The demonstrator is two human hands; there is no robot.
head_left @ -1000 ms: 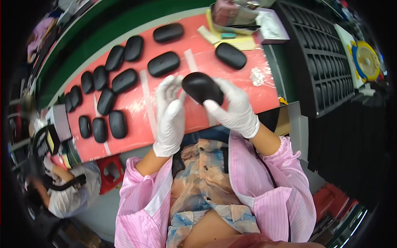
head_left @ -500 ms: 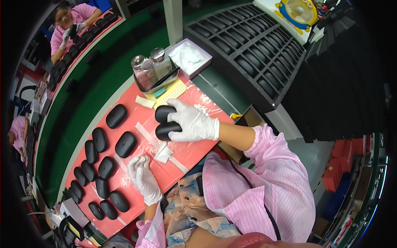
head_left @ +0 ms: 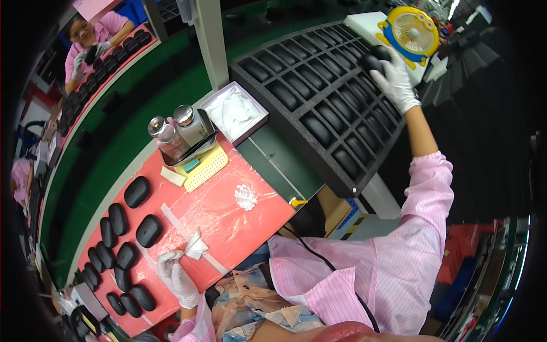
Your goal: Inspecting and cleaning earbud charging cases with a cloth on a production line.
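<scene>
My right hand (head_left: 394,85), in a white glove, reaches to the far right. It is closed on two black rounded cases (head_left: 373,58) above the far side of the black foam tray (head_left: 296,117). White-gloved too, my left hand (head_left: 178,278) rests over the near edge of the red work mat (head_left: 250,225). Its fingers are curled in, and nothing shows between them. Close beside it lies a folded white cloth (head_left: 196,246). Several loose black cases (head_left: 149,231) are spread over the left part of the mat.
Glass bottles with metal tops (head_left: 185,122) stand in a holder by a yellow pad (head_left: 208,169). A box of white wipes (head_left: 235,114) sits behind. Crumpled white material (head_left: 245,197) lies on the mat. A yellow fan (head_left: 409,35) stands beyond the tray; a co-worker (head_left: 94,37) sits far left.
My right hand has carried the two cases from the mat up and right to the tray. The view has shifted, and the crumpled white material is now uncovered. My left hand stays near the cloth.
</scene>
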